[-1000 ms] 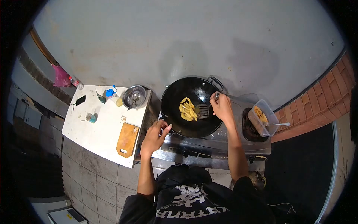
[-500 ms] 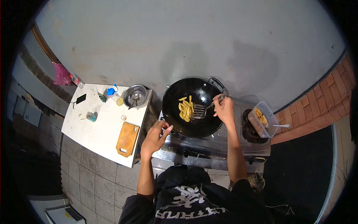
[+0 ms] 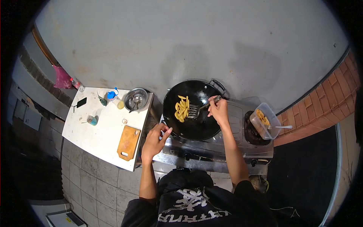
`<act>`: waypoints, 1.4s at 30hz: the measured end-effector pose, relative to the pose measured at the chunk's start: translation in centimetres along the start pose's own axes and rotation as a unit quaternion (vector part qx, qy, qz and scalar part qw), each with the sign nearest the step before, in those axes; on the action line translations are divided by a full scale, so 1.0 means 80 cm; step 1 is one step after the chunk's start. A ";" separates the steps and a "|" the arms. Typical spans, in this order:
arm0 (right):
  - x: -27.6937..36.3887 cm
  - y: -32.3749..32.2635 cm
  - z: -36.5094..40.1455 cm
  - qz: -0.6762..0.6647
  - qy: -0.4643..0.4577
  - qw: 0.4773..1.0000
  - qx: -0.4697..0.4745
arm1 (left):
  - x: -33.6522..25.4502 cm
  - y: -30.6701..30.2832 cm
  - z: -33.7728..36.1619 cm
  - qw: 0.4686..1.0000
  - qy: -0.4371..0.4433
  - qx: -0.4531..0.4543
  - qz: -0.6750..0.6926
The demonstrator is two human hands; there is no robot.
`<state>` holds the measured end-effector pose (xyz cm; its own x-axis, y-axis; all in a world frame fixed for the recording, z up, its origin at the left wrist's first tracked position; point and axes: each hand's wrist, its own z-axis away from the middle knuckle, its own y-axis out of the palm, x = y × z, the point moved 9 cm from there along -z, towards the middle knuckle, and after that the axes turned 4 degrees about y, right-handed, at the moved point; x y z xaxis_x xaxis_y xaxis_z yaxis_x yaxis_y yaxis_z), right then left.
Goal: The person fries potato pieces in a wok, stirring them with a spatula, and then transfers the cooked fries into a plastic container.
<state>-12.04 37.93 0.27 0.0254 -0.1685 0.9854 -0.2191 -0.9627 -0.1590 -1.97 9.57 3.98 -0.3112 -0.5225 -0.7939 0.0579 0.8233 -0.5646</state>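
Note:
A black wok sits on the stove's left burner, with yellow fried strips on its left side. My right hand grips the handle of a slotted spatula, whose head lies in the wok against the right edge of the strips. At the wok's lower left rim is my left hand, its fingers curled over the near handle, which they mostly hide.
On the stove's right side stands a clear plastic container with yellow pieces and a spoon. The white table at left holds a metal bowl, an orange cutting board, a phone, a glass jar and a blue-lidded bottle.
The spatula and my right hand have moved left. The strips have been pushed left and gathered into a narrower heap. My left hand has stayed at the wok's rim.

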 end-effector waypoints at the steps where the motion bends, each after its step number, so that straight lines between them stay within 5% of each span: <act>1: -0.001 0.000 0.001 0.000 0.000 1.000 0.000 | 0.001 -0.002 0.002 1.000 -0.007 -0.006 0.000; 7: 0.040 -0.010 0.008 -0.040 -0.029 0.999 0.010 | 0.005 -0.009 0.006 0.999 -0.032 -0.016 0.014; 11: 0.089 -0.002 0.024 0.060 -0.041 0.997 0.026 | 0.007 -0.004 0.005 1.000 -0.008 -0.020 0.012; 13: 0.107 0.026 0.033 0.203 -0.156 0.962 0.099 | 0.004 -0.001 0.004 1.000 -0.011 -0.014 0.017; 19: 0.131 0.031 0.053 0.237 -0.224 0.934 0.148 | 0.005 0.001 0.006 1.000 -0.017 -0.004 0.020; 25: 0.151 0.028 0.052 0.246 -0.138 0.952 0.121 | 0.008 0.004 0.008 1.000 -0.008 0.012 0.014; 30: 0.070 0.042 0.021 0.028 -0.088 0.994 0.057 | 0.006 0.006 0.004 1.000 -0.004 0.019 0.014; 42: 0.104 -0.037 0.033 0.114 -0.047 0.992 -0.001 | 0.000 0.006 0.006 0.999 0.005 0.017 0.029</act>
<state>-8.63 38.86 8.77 0.0649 -0.4010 0.9138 -0.2306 -0.8970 -0.3772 -1.51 9.87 3.64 -0.3167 -0.4718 -0.8229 0.1084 0.8438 -0.5255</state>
